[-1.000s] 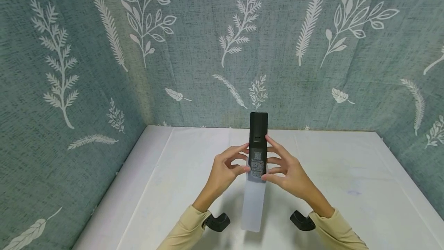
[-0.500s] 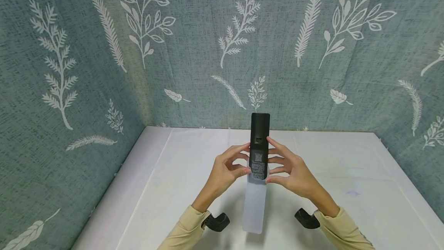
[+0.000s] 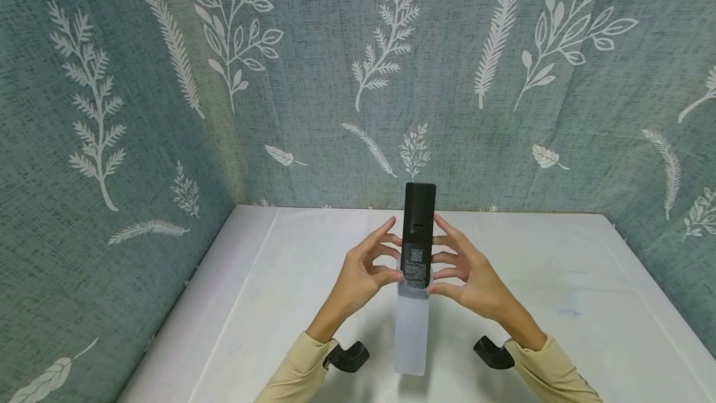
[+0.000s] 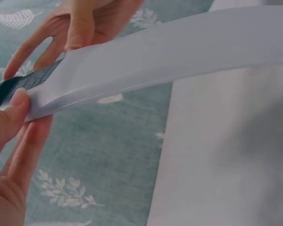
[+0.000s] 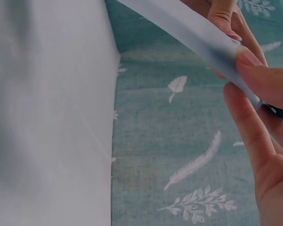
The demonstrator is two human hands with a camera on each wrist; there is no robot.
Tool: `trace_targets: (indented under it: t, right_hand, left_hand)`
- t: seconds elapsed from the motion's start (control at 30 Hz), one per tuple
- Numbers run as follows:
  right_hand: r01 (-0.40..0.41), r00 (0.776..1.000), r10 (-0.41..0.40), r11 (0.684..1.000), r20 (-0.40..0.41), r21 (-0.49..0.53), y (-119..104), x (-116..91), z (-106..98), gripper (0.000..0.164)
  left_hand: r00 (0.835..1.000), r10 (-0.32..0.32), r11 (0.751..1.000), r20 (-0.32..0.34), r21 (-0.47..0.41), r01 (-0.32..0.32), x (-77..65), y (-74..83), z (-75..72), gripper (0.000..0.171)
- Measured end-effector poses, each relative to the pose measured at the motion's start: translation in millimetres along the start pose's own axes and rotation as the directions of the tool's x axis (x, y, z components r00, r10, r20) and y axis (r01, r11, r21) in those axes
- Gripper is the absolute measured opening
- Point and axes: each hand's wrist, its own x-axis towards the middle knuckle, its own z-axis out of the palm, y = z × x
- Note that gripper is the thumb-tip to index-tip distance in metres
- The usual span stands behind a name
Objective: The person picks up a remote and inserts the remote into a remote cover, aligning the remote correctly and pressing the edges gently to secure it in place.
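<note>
A black remote control (image 3: 418, 210) is held up over the table, its back with a printed label facing the head camera. A long translucent sleeve (image 3: 412, 334) covers its near end and hangs down below it. My left hand (image 3: 363, 272) grips the left edge, the thumb at the sleeve's mouth and the index finger raised off the remote. On the opposite edge, my right hand (image 3: 472, 282) pinches with its thumb (image 5: 254, 63) at the mouth, fingers along the side. In the left wrist view, the sleeve (image 4: 146, 56) stretches away in a curve from both hands.
A white-covered table (image 3: 302, 254) lies beneath. Green cloth walls with a white leaf print (image 3: 313, 79) rise behind it and at both sides. Each wrist wears a black device, the left one (image 3: 349, 357) and the right one (image 3: 493, 353).
The remote and the right hand have shifted slightly right. My left index finger has lifted off the remote's edge. The sleeve's hanging end has swung a little to the right.
</note>
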Motion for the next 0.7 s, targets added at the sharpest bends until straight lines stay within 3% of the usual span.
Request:
trace_targets:
  t: [0.23, 0.7]
  right_hand:
    - [0.02, 0.999, -0.021, 0.999, 0.043, 0.032, -2.0, 1.8, 0.1, 0.108]
    - [0.043, 0.999, -0.044, 0.999, 0.027, 0.016, -4.8, 3.2, -0.8, 0.105]
  left_hand:
    - [0.999, -0.008, 0.999, 0.053, 0.035, 0.006, 1.1, 3.3, -2.1, 0.082]
    - [0.999, 0.001, 1.0, 0.045, 0.025, -0.002, 1.5, 6.3, -1.0, 0.078]
